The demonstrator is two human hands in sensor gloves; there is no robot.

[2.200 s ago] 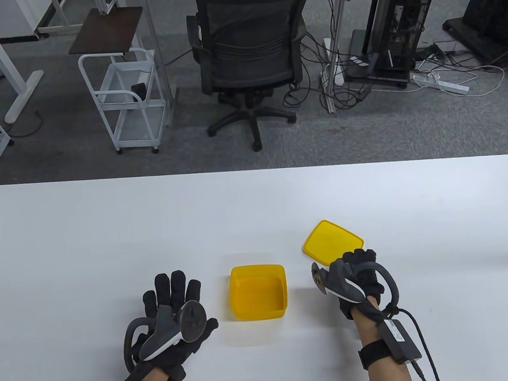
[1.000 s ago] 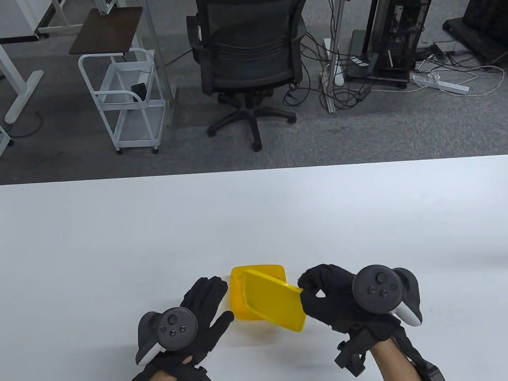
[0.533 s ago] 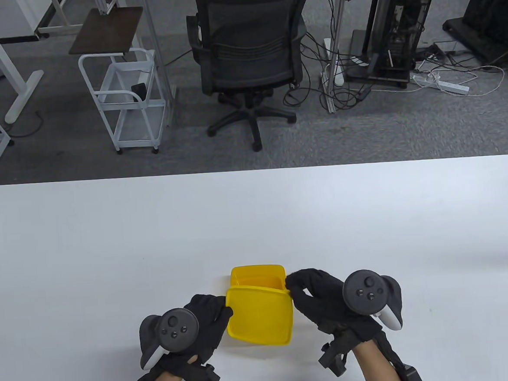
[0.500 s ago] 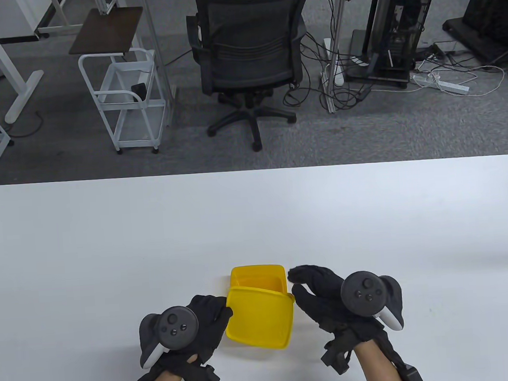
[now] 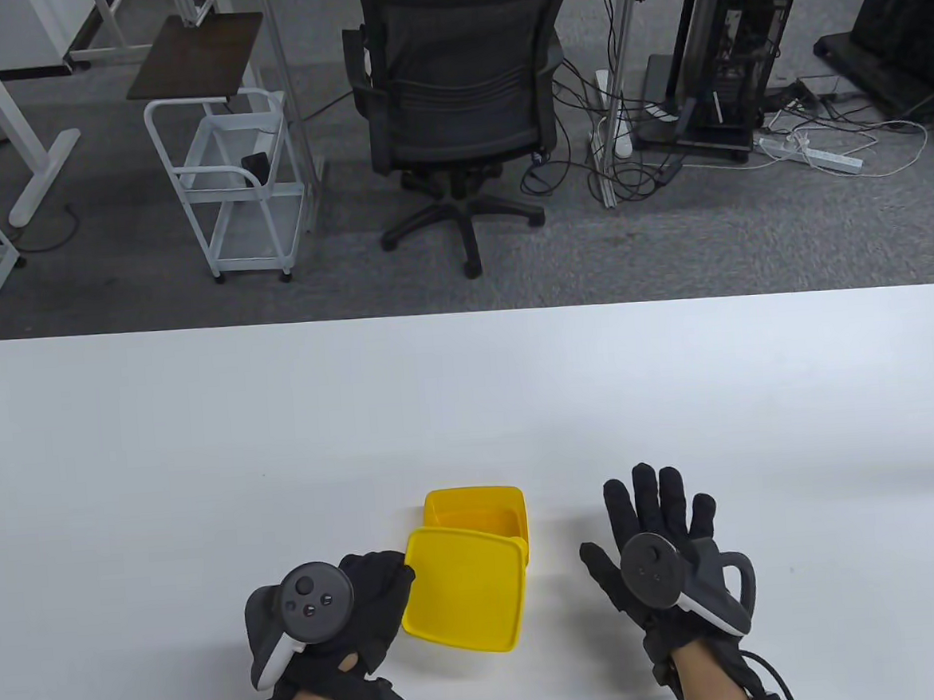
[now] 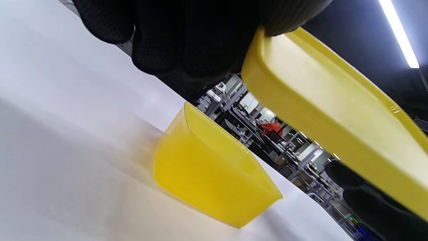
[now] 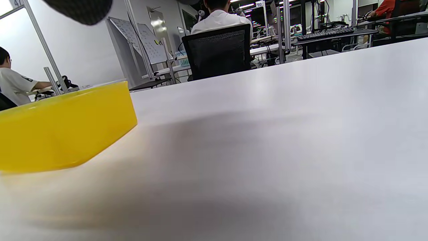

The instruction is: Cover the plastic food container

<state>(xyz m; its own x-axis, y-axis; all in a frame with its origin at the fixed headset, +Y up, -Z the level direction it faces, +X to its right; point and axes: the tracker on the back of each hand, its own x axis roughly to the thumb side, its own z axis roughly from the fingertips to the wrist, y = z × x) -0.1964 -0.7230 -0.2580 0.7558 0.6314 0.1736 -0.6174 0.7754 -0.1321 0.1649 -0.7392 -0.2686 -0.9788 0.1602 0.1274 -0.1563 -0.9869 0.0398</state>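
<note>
The open yellow square plastic food container [image 5: 476, 517] sits on the white table [image 5: 201, 432], with the flat yellow plastic lid [image 5: 466, 599] raised above its near side, only partly over the opening. The left hand [image 5: 349, 614] now grips the lid's left edge alone; half a second ago the right hand [image 5: 664, 544] still pinched the right corner, and it now rests beside the container, fingers spread and holding nothing. The handover looks complete, so lowering and seating the lid is probably what remains.

Office lab: swivel chair [image 5: 458, 103], desks, computer tower [image 5: 737, 43], floor cables.
</note>
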